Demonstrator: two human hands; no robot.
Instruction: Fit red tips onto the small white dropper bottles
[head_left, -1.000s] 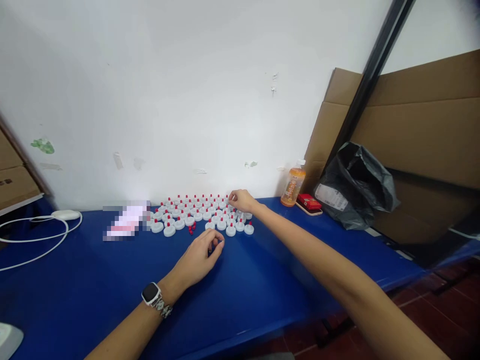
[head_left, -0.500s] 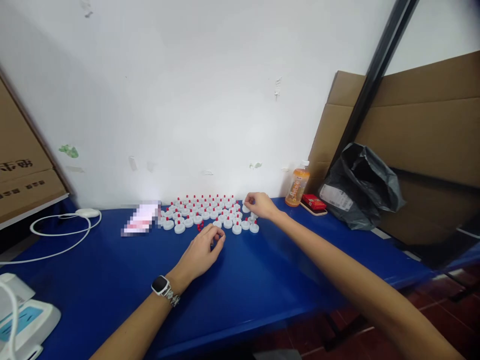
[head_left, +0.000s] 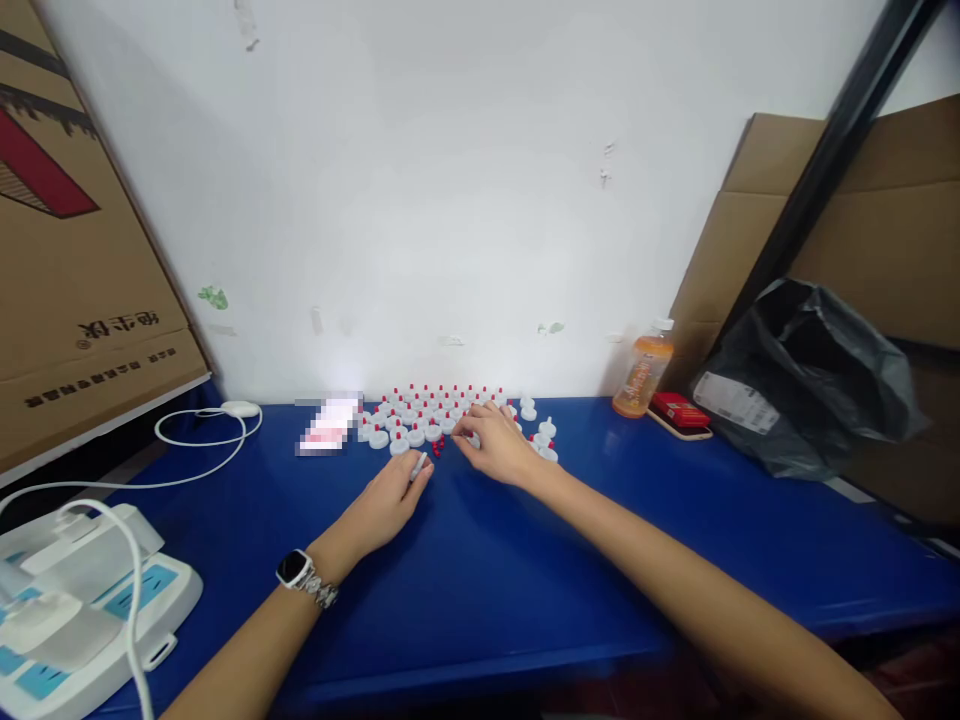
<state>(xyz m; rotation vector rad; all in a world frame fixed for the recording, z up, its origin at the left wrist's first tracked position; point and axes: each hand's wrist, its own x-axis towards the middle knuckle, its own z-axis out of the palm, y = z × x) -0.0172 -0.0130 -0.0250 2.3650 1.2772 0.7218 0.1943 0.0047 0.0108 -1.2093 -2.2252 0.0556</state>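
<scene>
My left hand (head_left: 386, 505) is closed around a small white cap (head_left: 418, 466), which shows edge-on between thumb and fingers. My right hand (head_left: 499, 445) has its fingertips bent together beside a small pile of loose red tips (head_left: 438, 448); what they pinch, if anything, is too small to make out. Many white round caps with red tips (head_left: 416, 436) stand upright in rows beyond both hands, partly hidden by my right hand. To the right, a white cap without a red tip (head_left: 547, 427) stands near a few others.
On the blue table (head_left: 465, 600) lie a blurred-out pale item (head_left: 330, 425), a white cable (head_left: 202, 480) and a white power strip (head_left: 161, 600). An orange drink bottle (head_left: 643, 375), a red box (head_left: 679, 409) on a phone and a grey plastic bag (head_left: 817, 380) are at right.
My right hand has moved left and nearer, from the bare caps at the right to the loose red tips. A white cap now shows in my left hand. The view has shifted left.
</scene>
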